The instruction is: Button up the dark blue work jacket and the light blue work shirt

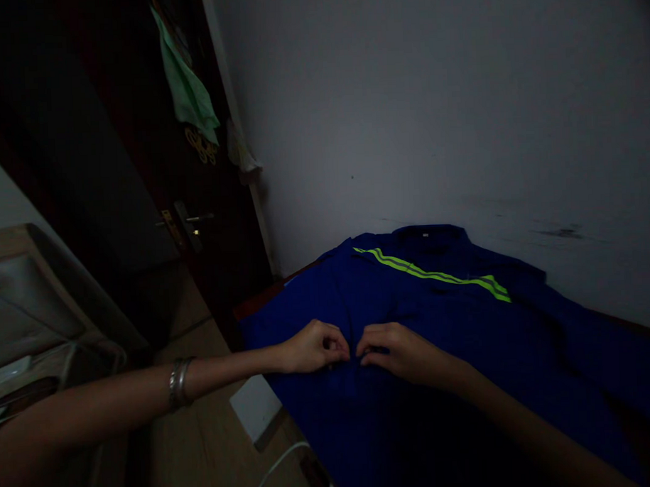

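Clearly enough, despite the dim light, a blue jacket (445, 317) lies spread over a counter (255, 303), whose reddish-brown edge shows at the far left corner. Its collar (455, 233) is toward the pale wall (432, 112), with a small white label inside, and a yellow-green stripe (438, 276) slants across the cloth below it. One sleeve (611, 347) stretches off to the right.

Both hands are over the jacket's front, fingertips facing each other, with a narrow gap between them. The left hand (312, 347), with bracelets (179, 383) at its wrist, has its fingers bent round toward the thumb. The right hand (395, 349) has the same curled shape. Whether either grip has cloth pinched in it, I cannot tell; the fabric there is too dark.

To the left, a white box (256, 406) is beside the counter, near a white cable (279, 458). Farther off, a green cloth (189, 85) hangs at a dark door (228, 225), above its handle (199, 218). A padded chair (33, 303) is at the left edge.
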The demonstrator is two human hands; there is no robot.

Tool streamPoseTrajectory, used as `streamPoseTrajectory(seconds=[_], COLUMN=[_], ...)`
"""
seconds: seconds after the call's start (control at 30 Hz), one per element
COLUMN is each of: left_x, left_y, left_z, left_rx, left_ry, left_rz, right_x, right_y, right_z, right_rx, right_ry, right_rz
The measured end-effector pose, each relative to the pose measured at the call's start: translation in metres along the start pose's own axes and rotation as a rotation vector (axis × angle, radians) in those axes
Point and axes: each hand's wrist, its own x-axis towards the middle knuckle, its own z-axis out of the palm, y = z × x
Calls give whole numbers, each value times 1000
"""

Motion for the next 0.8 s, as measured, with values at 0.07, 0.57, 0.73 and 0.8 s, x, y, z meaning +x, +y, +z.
streamPoseTrajectory(seconds=[0.07, 0.57, 0.73, 0.8], left_x=[2, 1, 8, 11], left_y=[-9, 12, 11, 7], left_z=[-4, -20, -13, -13], left_rx=[-26, 97, 28, -42], left_ry=[0, 103, 159, 148], left_rz=[-58, 155, 92, 28], right_x=[-2, -15, -19, -21], right_y=[0, 22, 28, 33], right_z=[-9, -60, -65, -66], right_rx=[7, -65, -87, -91], right_ry=[41, 343, 360, 364], right_rz=[21, 159, 177, 188])
